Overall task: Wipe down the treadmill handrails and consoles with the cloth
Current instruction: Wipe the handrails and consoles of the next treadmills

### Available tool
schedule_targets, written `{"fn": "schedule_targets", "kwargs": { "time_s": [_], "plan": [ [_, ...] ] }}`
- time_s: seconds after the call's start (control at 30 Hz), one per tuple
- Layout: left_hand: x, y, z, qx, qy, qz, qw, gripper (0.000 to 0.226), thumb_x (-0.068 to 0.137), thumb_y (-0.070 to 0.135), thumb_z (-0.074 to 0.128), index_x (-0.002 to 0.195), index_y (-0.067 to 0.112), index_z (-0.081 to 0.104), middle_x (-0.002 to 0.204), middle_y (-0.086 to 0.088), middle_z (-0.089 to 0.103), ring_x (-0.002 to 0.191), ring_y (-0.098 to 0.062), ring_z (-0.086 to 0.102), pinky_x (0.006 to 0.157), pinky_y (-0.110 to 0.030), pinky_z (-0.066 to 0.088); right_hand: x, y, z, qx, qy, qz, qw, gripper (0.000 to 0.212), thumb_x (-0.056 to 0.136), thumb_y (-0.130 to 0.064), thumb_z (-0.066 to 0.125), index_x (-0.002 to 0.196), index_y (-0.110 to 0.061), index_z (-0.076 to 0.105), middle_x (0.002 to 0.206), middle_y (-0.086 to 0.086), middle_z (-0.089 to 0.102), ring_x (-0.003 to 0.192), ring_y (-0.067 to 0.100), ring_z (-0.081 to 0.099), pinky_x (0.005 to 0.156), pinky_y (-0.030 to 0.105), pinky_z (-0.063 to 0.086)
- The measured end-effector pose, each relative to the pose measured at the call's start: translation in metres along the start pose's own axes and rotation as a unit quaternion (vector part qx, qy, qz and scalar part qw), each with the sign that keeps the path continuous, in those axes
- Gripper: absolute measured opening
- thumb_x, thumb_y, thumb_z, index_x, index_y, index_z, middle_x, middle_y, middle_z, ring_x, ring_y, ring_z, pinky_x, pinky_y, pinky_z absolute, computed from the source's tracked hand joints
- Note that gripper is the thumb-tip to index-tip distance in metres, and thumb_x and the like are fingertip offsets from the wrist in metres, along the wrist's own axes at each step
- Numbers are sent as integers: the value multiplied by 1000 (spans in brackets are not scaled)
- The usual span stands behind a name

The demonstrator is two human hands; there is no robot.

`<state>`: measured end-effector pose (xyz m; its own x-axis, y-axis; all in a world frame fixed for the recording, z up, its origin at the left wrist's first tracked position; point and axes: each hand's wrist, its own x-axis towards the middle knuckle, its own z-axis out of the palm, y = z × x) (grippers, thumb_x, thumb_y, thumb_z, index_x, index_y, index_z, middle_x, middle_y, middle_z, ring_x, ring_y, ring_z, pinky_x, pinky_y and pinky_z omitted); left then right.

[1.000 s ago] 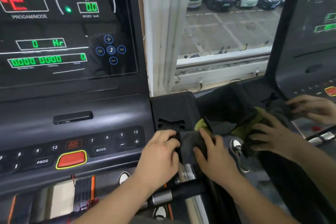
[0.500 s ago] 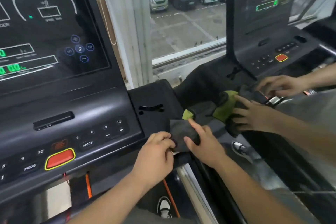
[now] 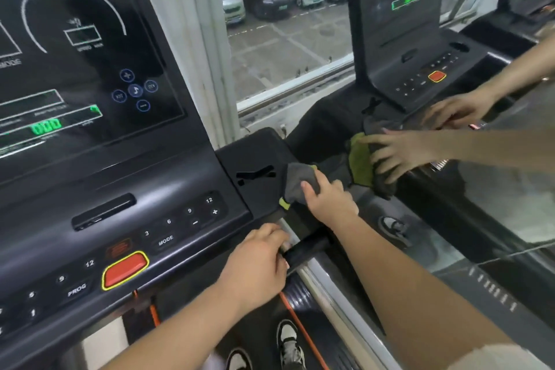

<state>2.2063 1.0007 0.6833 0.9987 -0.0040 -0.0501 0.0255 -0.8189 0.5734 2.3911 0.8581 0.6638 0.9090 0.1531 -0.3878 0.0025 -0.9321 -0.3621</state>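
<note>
The treadmill console (image 3: 126, 213) fills the left of the view, with lit displays and a red stop button (image 3: 125, 269). A grey cloth with a yellow-green edge (image 3: 295, 183) lies on the console's right side panel (image 3: 255, 159). My right hand (image 3: 329, 203) grips the cloth from its near side and presses it against the panel. Lower down, my left hand (image 3: 255, 266) curls round the black handrail grip (image 3: 306, 248) just below the console's right corner.
A mirror wall (image 3: 450, 189) on the right reflects the console, both hands and the cloth. A window (image 3: 285, 39) behind looks onto parked cars. My shoes (image 3: 288, 342) stand on the treadmill belt below.
My left hand has let go of the cloth and dropped to the handrail grip. My right hand has kept the cloth and slid it up the console's side panel. The view has swung right.
</note>
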Motion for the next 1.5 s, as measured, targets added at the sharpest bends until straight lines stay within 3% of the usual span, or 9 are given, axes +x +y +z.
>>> {"fn": "schedule_targets", "kwargs": {
  "time_s": [0.27, 0.53, 0.8, 1.0, 1.1, 1.17, 1.27, 1.37, 1.5],
  "plan": [
    [-17, 8, 25, -39, -39, 26, 998, 52, 92, 20, 53, 144, 24, 52, 145, 10, 49, 128, -14, 51, 109, -29, 43, -96, 74, 22, -103, 120, -38, 987, 64, 98, -68, 38, 156, -52, 17, 139, 2, 41, 121, 34, 47, 92, 47, 52],
    [-27, 24, 38, -78, -20, 23, 996, 46, 91, 14, 57, 136, 24, 60, 142, 11, 52, 123, -13, 55, 101, -17, 41, -151, 112, 21, -168, 86, 3, 982, 71, 100, -62, 38, 159, -50, 0, 138, 6, 40, 120, 35, 47, 91, 48, 52],
    [-37, 36, 46, -61, 46, -60, 995, 46, 83, 21, 52, 126, 23, 65, 129, 9, 58, 117, -15, 59, 104, -28, 47, -72, 58, 4, -124, 40, -51, 990, 63, 102, -65, 23, 157, -52, -5, 147, 11, 38, 124, 41, 46, 95, 55, 48],
    [-45, 70, 68, -57, 24, -115, 992, 49, 79, 18, 52, 125, 15, 66, 126, -1, 63, 117, -18, 60, 101, -19, 43, -14, 27, -13, -58, -56, -76, 994, 66, 99, -70, 30, 156, -58, -1, 157, 12, 29, 132, 47, 43, 105, 54, 43],
    [-50, 83, 85, -91, 15, -181, 979, 46, 83, 20, 56, 129, 18, 65, 126, 3, 63, 117, -12, 60, 100, -7, 35, -26, 53, -16, -41, -77, -138, 987, 69, 97, -68, 42, 155, -62, 4, 151, 7, 32, 128, 44, 46, 105, 50, 44],
    [-52, 97, 95, -137, 20, -217, 966, 44, 83, 22, 56, 126, 19, 65, 120, 5, 66, 114, -13, 63, 100, -14, 42, -48, 85, -14, -31, -63, -167, 983, 68, 96, -65, 46, 154, -63, 11, 147, 3, 33, 124, 41, 47, 102, 48, 46],
    [-52, 122, 113, -203, 19, -251, 946, 30, 90, 4, 57, 117, 13, 65, 96, 12, 64, 97, -13, 66, 83, -10, 45, -92, 135, -6, -34, -32, -184, 982, 67, 95, -61, 50, 153, -61, 17, 141, 0, 34, 120, 38, 48, 97, 46, 49],
    [-54, 137, 136, -229, 16, -247, 941, 29, 91, -2, 58, 111, 19, 62, 92, 18, 60, 84, 0, 62, 76, 1, 39, -138, 174, -3, -92, -17, -195, 976, 71, 94, -58, 52, 153, -62, 12, 141, 1, 31, 120, 34, 45, 95, 46, 51],
    [-63, 142, 158, -245, 19, -253, 936, 30, 90, -5, 57, 114, 10, 66, 93, 11, 63, 88, -8, 63, 77, -3, 41, -188, 204, 6, -223, -10, -185, 957, 75, 98, -53, 47, 156, -58, 0, 154, 6, 22, 125, 32, 39, 98, 43, 47]
  ]
}}
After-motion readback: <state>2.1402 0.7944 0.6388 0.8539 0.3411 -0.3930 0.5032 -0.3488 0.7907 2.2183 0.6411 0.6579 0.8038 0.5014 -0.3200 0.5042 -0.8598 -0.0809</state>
